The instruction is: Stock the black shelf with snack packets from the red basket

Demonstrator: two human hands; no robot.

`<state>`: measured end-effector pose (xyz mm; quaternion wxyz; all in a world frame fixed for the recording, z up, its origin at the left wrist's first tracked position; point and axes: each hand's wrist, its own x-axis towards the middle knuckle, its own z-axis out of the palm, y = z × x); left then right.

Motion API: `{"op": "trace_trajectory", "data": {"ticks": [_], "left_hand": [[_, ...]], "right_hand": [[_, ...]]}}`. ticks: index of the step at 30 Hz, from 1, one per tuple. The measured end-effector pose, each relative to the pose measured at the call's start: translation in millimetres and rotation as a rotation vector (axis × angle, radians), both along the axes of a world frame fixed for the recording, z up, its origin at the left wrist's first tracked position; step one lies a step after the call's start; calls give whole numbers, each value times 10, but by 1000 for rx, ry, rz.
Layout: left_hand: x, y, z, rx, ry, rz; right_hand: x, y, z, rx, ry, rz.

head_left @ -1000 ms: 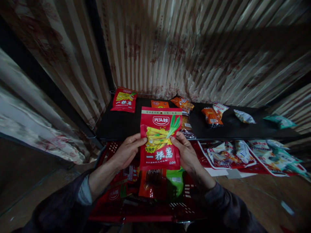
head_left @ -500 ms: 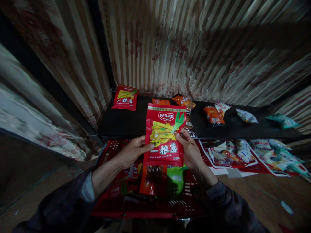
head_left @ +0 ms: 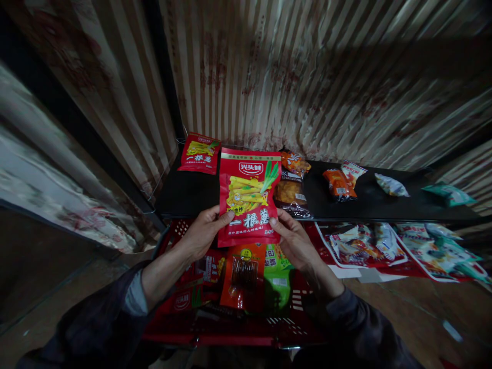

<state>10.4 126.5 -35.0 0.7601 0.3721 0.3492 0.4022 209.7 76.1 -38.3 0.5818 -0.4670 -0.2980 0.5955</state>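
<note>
A red snack bag (head_left: 249,192) with yellow sticks and a green onion printed on it is held upright, its front facing me. My left hand (head_left: 209,228) pinches its lower left edge, and my right hand (head_left: 290,233) pinches the lower right edge. Below the bag, a red basket (head_left: 230,339) holds an orange pack (head_left: 243,279), a green pack (head_left: 277,284) and several red packs. A matching red bag (head_left: 200,154) lies at the left end of the black shelf (head_left: 188,193).
On the shelf are a brown snack bag (head_left: 292,192), orange bags (head_left: 339,183), a white bag (head_left: 391,184) and a teal bag (head_left: 449,193). Lower right, red trays (head_left: 417,267) hold several more bags. A striped curtain (head_left: 269,72) hangs behind; a dark post (head_left: 163,66) stands left.
Both hands have moved the red bag up and to the left. The brown bag on the shelf and the packs in the basket now show more.
</note>
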Motion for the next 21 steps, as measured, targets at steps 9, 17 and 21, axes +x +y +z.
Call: {"op": "trace_trajectory", "data": {"ticks": [9,17,21], "left_hand": [[-11,3,21,3,-10,63],[-12,-24,29,10,-46,-82],[6,-15,-1,-3,-75,-65]], "right_hand": [[-119,-10,-125,-6,15,-1],[-62,22,-141,16,40,-103],[-67,22,-120,26,46,-107]]}}
